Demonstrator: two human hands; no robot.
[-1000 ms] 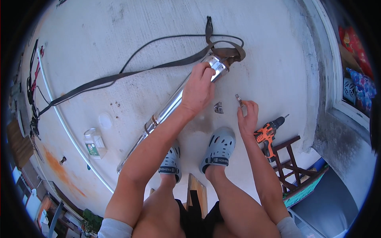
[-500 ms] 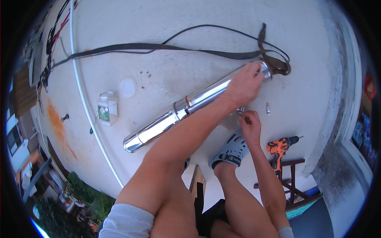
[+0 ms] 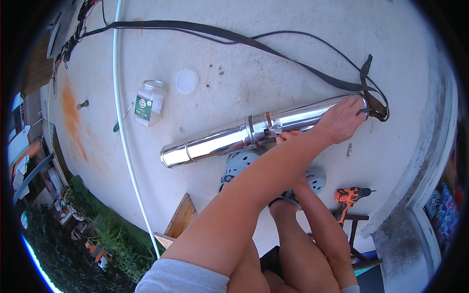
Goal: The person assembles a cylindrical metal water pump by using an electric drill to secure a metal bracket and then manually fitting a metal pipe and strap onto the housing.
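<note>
A long shiny steel cylinder, like a submersible pump, lies slanted across the concrete, with a ribbed collar around its middle. My left hand is closed round its right end, where a dark strap and cable come off. My left forearm crosses over my right arm. Beside the collar, the fingertips of my right hand pinch a small shiny metal piece against the cylinder; the rest of that hand is hidden under the left forearm. A small metal fitting lies on the floor below my left hand.
An orange and black cordless drill rests at the right near a dark wooden frame. To the left are a clear jar with a green label, a round white lid, a screwdriver and a long white pipe. My clogs stand close to the cylinder.
My right hand has brought the small metal piece from beside the cylinder to its collar. My left hand still grips the right end. The view has shifted and turned.
</note>
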